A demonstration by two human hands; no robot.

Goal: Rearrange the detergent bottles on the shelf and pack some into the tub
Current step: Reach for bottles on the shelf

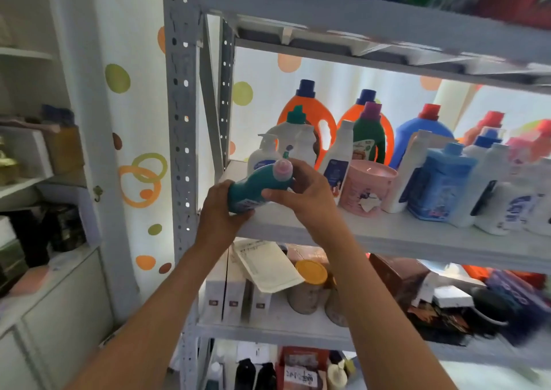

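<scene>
Holding one teal bottle (253,188) with a pink cap, tilted, at the left front edge of the metal shelf (372,234): left hand (220,210) with fingers curled under its base, right hand (304,194) with fingers and thumb wrapped about its neck.

Stock on the same shelf:
- Orange jugs with dark blue caps, two: one at the back left (310,115), one (365,109) partly hidden behind other bottles.
- Green bottle, purple cap (371,133), one.
- Blue jug, red cap (420,133), one.
- White pump bottle (265,154), one, just behind the held bottle.
- Slim white bottle, dark label (340,160), one.
- Pink tub (368,189), one, standing near the front edge, right of the hands.
- Light blue bottle (441,186), one, beside further white bottles too blurred to count.

Shelf below: orange-lidded tin (310,288), one, and white boxes (232,297), three.
</scene>
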